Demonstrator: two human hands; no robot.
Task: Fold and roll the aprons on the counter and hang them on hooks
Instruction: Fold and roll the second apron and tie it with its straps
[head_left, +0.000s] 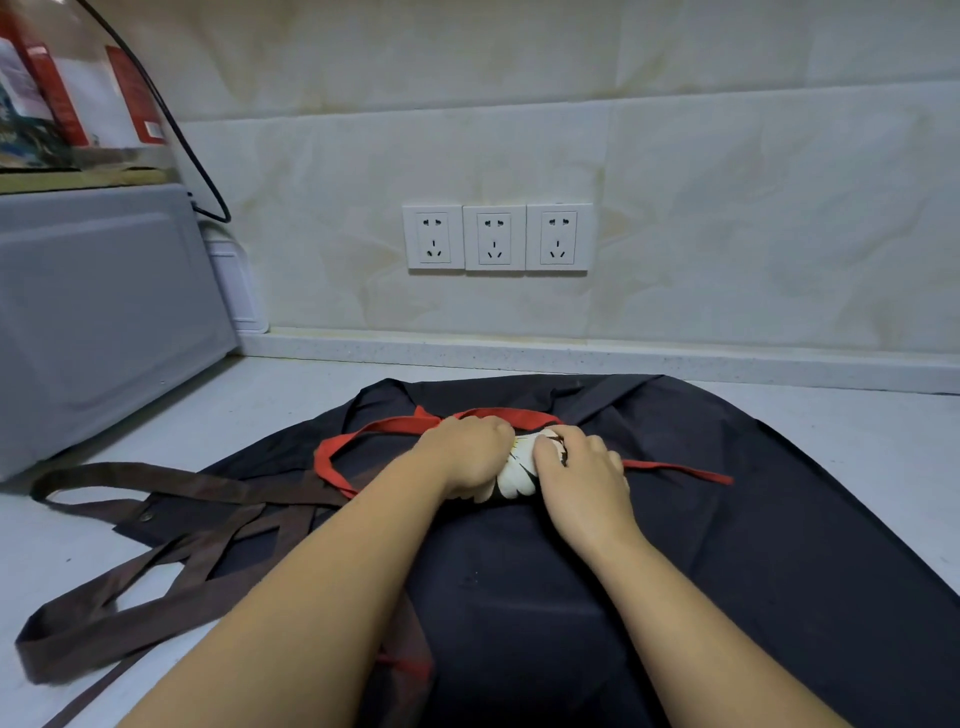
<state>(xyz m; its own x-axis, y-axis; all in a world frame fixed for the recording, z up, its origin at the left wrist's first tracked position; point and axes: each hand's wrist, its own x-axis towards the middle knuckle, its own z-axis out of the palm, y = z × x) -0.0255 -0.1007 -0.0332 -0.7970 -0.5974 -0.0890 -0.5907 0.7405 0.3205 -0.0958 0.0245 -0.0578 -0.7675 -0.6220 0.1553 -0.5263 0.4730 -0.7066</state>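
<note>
Nearest the camera, a dark navy apron (727, 545) is spread flat and covers most of the counter (883, 426) in front of the person. Both bare forearms extend over it from the bottom edge of the view.

Background and fixtures:
- Tiled wall (727, 156): pale, marbled, rises directly behind the counter.
- Grey appliance (104, 312): stands on the counter at far left, with a black cable (176, 130) running down behind it.
- Brown straps (182, 587): several long bands lie crossed on the bare counter to the left, joined to the left edge of the dark navy apron.

Hands and work item:
- Left hand (467, 452): knuckles up, fingers curled down over the left end of the rolled apron (514, 475).
- Right hand (582, 467): fingers curled over the right end of the same roll, with the fingertips pressing into the cloth.
- The rolled apron is a small white bundle with dark printed marks. It rests on top of the dark navy apron, near its far middle, and is only visible between the two hands.
- Red strap (363, 431): loops out to the left of the left hand, arcs behind both hands, and one end trails to the right past the right hand.

Three wall sockets (496, 238) are set side by side in the tiles, directly above the hands.
</note>
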